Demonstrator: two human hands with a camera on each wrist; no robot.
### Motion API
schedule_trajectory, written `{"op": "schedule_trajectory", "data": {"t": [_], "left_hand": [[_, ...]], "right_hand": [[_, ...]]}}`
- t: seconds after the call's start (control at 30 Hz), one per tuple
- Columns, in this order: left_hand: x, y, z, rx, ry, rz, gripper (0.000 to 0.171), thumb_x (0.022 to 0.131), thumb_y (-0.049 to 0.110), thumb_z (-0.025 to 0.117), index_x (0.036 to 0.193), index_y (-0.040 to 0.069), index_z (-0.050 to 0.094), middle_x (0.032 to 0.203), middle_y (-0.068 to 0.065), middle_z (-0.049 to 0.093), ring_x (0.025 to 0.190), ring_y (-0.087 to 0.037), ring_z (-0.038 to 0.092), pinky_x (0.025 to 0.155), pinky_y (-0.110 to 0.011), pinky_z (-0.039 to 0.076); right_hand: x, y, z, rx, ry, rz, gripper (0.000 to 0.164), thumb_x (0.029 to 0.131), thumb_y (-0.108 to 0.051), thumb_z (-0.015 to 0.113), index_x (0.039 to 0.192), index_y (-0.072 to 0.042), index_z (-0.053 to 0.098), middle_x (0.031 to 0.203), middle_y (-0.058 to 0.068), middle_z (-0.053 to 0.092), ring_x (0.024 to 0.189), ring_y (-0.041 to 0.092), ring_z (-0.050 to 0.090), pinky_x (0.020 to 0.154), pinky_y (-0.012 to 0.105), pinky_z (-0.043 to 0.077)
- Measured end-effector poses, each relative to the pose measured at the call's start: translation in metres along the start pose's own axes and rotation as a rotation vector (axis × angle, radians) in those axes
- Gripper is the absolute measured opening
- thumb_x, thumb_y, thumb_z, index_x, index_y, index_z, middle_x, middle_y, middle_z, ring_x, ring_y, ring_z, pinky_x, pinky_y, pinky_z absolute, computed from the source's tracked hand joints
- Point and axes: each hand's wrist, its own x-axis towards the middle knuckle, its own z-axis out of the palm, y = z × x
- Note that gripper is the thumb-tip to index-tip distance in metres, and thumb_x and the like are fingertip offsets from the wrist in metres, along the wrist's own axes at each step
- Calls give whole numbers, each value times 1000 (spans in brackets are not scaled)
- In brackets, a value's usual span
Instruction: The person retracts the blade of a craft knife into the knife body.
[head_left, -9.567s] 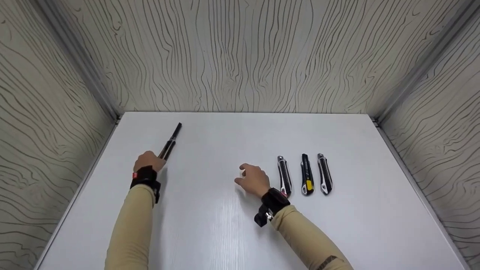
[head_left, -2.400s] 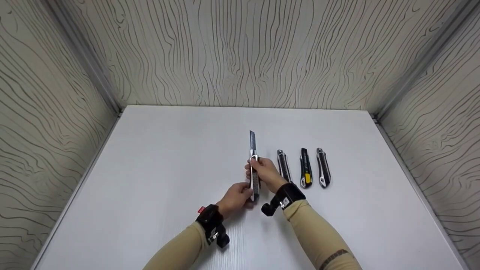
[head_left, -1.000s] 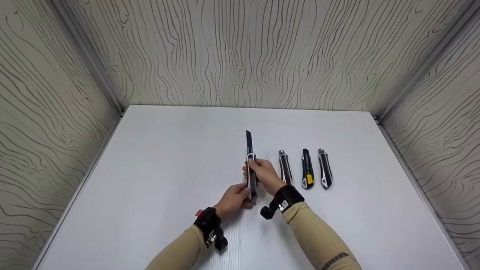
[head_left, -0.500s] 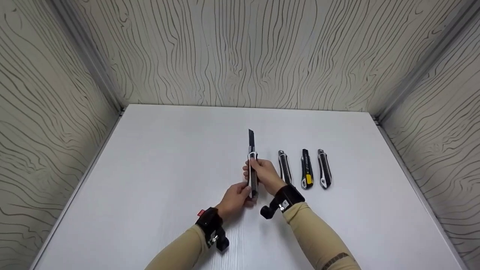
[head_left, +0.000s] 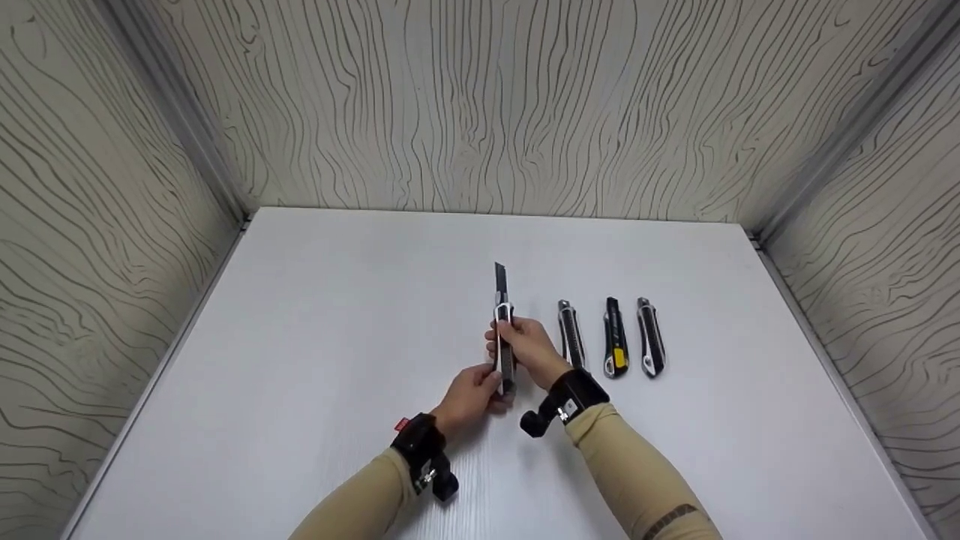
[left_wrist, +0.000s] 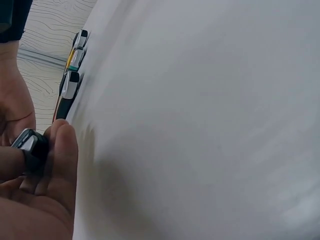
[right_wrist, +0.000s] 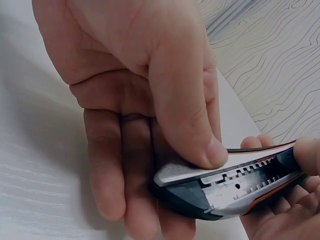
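Observation:
A silver-and-dark utility knife [head_left: 505, 349] points away from me near the middle of the white table, its blade [head_left: 501, 279] extended. My left hand [head_left: 466, 399] pinches the butt end between thumb and fingers. Higher up the handle, my right hand [head_left: 529, 343] grips it with the thumb along the top face. In the right wrist view, the left hand [right_wrist: 165, 85] fills the upper part, and the right thumb [right_wrist: 307, 156] presses the slider beside a toothed track. The left wrist view catches only the knife's butt [left_wrist: 31, 145] between the fingers; the blade is hidden there.
Right of my hands lie three more utility knives in a row: a silver-and-dark one [head_left: 571, 334] nearest, a black one [head_left: 615, 337] with a yellow slider, and another silver-and-dark one [head_left: 651, 337]. Wood-patterned panels [head_left: 480, 105] enclose the table [head_left: 337, 300] at the back and sides.
Earlier the left hand alone held the knife at far left, the right hand being free. Both hands have since come together on it mid-table. Over the last second it only tilts and shifts slightly.

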Motion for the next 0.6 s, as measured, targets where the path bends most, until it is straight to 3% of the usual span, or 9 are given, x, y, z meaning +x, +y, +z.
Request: {"op": "schedule_trajectory", "data": {"t": [0.6], "left_hand": [[0,0,2,-3,14,-2,27,104,10,39,108,-9,57,96,-29,67,79,-21,66,77,-43,60]], "right_hand": [[2,0,-1,9,5,14,32,102,-9,47,124,14,48,95,9,65,80,13,65,79,27,57]]}}
